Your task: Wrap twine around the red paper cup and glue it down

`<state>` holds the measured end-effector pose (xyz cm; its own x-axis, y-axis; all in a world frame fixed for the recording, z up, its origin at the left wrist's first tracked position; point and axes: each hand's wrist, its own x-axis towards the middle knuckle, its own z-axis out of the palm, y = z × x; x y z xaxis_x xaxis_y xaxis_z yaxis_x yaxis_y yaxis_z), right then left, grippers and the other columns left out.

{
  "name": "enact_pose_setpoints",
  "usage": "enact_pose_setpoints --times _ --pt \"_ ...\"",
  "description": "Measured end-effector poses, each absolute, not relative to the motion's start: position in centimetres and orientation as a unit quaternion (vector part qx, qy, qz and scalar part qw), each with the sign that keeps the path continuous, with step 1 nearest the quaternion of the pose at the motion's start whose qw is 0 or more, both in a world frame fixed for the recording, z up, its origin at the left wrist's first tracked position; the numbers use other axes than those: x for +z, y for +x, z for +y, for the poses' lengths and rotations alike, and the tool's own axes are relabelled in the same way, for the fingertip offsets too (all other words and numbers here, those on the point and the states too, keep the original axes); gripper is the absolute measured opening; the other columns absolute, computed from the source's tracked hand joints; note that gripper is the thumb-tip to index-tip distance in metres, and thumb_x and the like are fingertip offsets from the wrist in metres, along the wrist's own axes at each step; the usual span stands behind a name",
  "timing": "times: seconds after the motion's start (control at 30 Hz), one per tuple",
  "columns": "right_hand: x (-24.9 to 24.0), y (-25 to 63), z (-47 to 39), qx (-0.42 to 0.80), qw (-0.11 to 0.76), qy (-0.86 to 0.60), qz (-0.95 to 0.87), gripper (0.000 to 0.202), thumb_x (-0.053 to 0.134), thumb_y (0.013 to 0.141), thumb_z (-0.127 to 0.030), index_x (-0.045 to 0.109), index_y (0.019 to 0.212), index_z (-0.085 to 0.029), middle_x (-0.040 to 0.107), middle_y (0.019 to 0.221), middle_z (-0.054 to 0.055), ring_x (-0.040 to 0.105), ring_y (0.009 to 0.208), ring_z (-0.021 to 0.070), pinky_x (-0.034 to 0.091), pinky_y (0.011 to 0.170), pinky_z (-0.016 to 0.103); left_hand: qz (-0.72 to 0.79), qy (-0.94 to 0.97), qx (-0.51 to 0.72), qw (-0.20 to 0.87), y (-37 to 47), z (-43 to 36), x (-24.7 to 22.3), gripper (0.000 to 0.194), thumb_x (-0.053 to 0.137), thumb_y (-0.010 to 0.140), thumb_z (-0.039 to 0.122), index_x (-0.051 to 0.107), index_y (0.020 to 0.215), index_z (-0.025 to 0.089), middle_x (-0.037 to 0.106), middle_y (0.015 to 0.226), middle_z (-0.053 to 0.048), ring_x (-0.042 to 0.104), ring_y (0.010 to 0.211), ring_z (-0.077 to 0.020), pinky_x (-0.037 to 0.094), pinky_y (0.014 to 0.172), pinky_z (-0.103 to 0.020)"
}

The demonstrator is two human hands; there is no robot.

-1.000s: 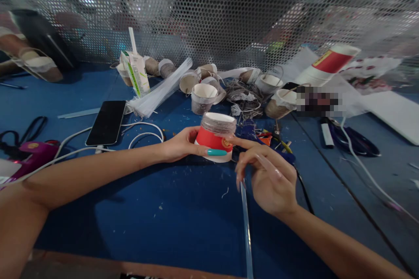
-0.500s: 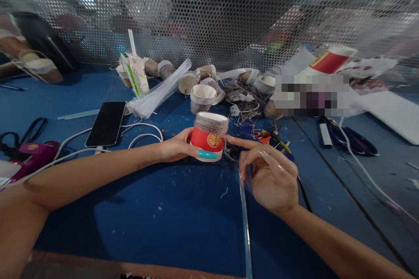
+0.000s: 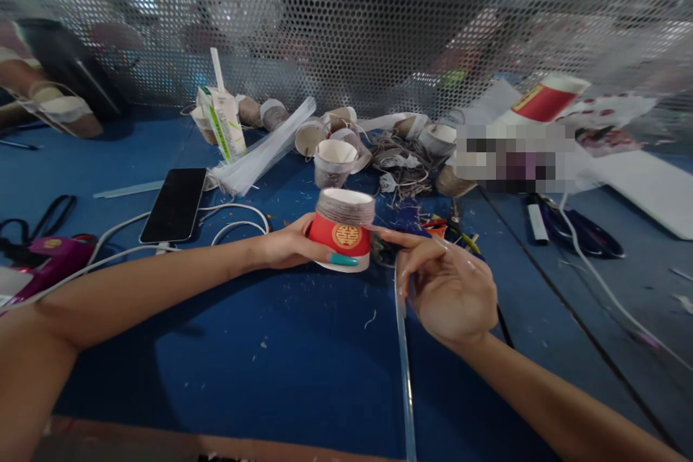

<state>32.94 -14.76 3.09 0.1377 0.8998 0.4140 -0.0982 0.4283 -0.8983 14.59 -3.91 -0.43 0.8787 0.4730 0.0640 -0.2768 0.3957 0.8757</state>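
My left hand (image 3: 295, 245) is closed around a small paper cup (image 3: 338, 224) and holds it upright above the table. A red band with a gold pattern circles the cup, and grey cord is wound below its rim. My right hand (image 3: 452, 281) is to the right of the cup, its index finger stretched to the cup's side below the cord. Its other fingers are curled, with a long clear plastic strip (image 3: 404, 368) hanging from them toward the table's front edge. The exact pinch on the strip is partly hidden.
Behind the cup lie several cord-wrapped cups (image 3: 336, 159), tangled grey cord (image 3: 401, 162) and a bundle of translucent strips (image 3: 265, 148). A phone (image 3: 174, 206) with a white cable and a drink carton (image 3: 223, 119) are left. Blue-handled scissors (image 3: 582, 231) lie right.
The cup has shifted slightly left and turned a little, bringing its gold pattern left. My right index finger stays at its side.
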Motion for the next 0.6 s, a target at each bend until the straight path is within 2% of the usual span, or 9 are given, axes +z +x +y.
enact_pose_setpoints --times 0.2,0.3,0.43,0.53,0.6 --pt "3.1 32.9 -14.1 0.346 0.699 -0.364 -0.510 0.037 0.054 0.086 -0.042 0.068 0.058 -0.022 0.077 0.073 0.007 0.046 0.028 0.0117 0.026 0.025 0.028 0.103 0.484 0.219 0.841 14.7 -3.9 -0.2 0.054 0.087 0.055 0.028 0.070 0.105 0.016 0.075 0.096 -0.010 0.072 0.093 -0.0252 0.052 0.095 -0.042" --pt "3.4 32.8 -14.5 0.353 0.695 -0.356 -0.516 0.033 0.056 0.087 -0.040 0.067 0.062 -0.023 0.076 0.079 0.006 0.050 0.033 0.0121 0.032 0.025 0.027 0.102 0.478 0.214 0.846 14.6 -3.9 0.1 0.058 0.086 0.056 0.026 0.068 0.110 0.016 0.075 0.101 -0.010 0.071 0.097 -0.0258 0.050 0.097 -0.043" --pt "3.8 32.5 -15.4 0.430 0.629 -0.344 -0.549 0.028 0.058 0.090 -0.039 0.068 0.071 -0.022 0.077 0.093 0.007 0.055 0.039 0.0128 0.043 0.028 0.027 0.088 0.484 0.207 0.846 14.6 -4.0 0.1 0.058 0.085 0.057 0.023 0.067 0.113 0.016 0.074 0.104 -0.011 0.071 0.099 -0.0259 0.050 0.099 -0.044" --pt "4.1 32.2 -15.8 0.465 0.584 -0.359 -0.560 0.030 0.059 0.090 -0.041 0.068 0.071 -0.020 0.078 0.096 0.010 0.057 0.041 0.0135 0.046 0.030 0.028 0.079 0.489 0.198 0.846 14.6 -4.0 0.0 0.055 0.086 0.058 0.022 0.069 0.109 0.016 0.075 0.103 -0.010 0.071 0.096 -0.0240 0.051 0.098 -0.042" --pt "4.1 32.1 -15.8 0.473 0.587 -0.367 -0.545 0.031 0.058 0.090 -0.040 0.068 0.069 -0.020 0.078 0.100 0.011 0.057 0.041 0.0132 0.045 0.029 0.027 0.078 0.488 0.192 0.848 14.6 -4.0 0.0 0.053 0.086 0.058 0.023 0.069 0.108 0.016 0.075 0.101 -0.010 0.072 0.094 -0.0231 0.052 0.097 -0.041"
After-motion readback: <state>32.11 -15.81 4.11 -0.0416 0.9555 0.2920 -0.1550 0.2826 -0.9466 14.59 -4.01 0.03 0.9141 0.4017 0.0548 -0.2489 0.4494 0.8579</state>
